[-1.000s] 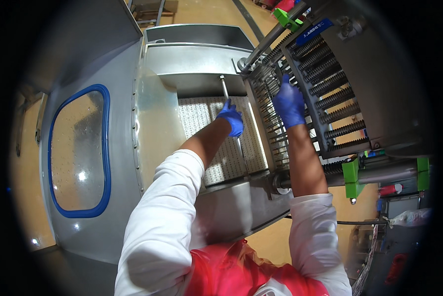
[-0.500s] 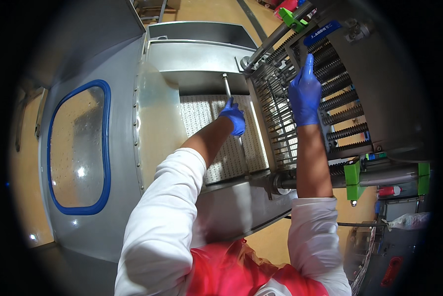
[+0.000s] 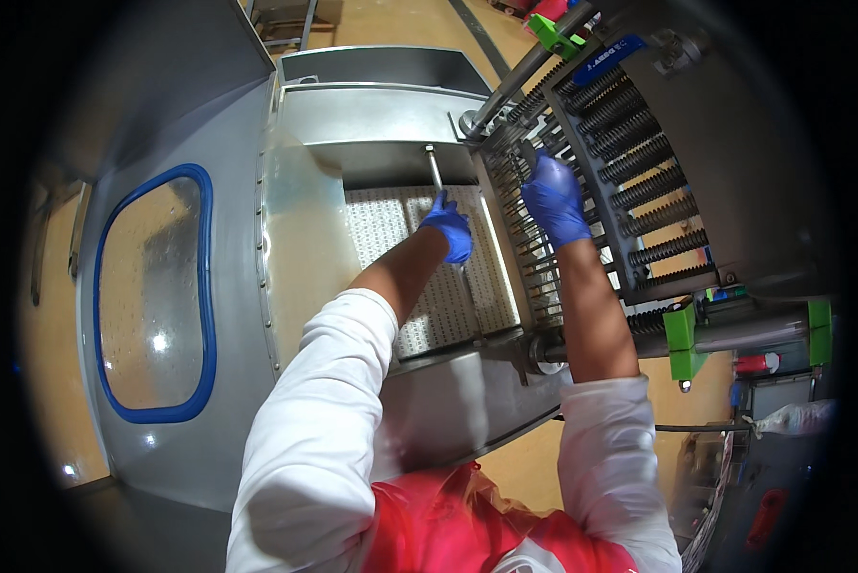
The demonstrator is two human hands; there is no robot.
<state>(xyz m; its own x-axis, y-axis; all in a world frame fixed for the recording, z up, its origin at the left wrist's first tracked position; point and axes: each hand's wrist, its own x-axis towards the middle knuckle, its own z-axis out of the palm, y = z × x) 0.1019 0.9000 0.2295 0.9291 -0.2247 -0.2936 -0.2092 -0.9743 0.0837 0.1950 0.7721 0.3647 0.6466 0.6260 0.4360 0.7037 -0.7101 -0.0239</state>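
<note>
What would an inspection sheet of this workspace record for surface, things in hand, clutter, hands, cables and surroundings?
Surface: pale patterned panel set in a steel machine.
Things: metal rod over the panel; thin bars beside coil springs.
Clutter: crumpled translucent plastic, far right.
Hands: both blue-gloved; left hand at the rod, right hand at the bars; both grips partly hidden.
Cables: one dark cable or hose, lower right.
Surroundings: blue-framed window at left, green blocks at right, tan floor.

Gleaming at upper centre: smooth silver metal panel point(image 3: 381, 113) and polished slim metal rod point(image 3: 434, 170). Now mid-frame, thin, faintly shiny blue rubbery gloves point(image 3: 448, 234)! Swinging right, ridged dark metal coil springs point(image 3: 650, 172), plastic-looking bright-green blocks point(image 3: 680, 334). Down low, creased matt white cloth sleeves point(image 3: 314, 411), glossy red plastic-looking apron point(image 3: 419, 520).
</note>
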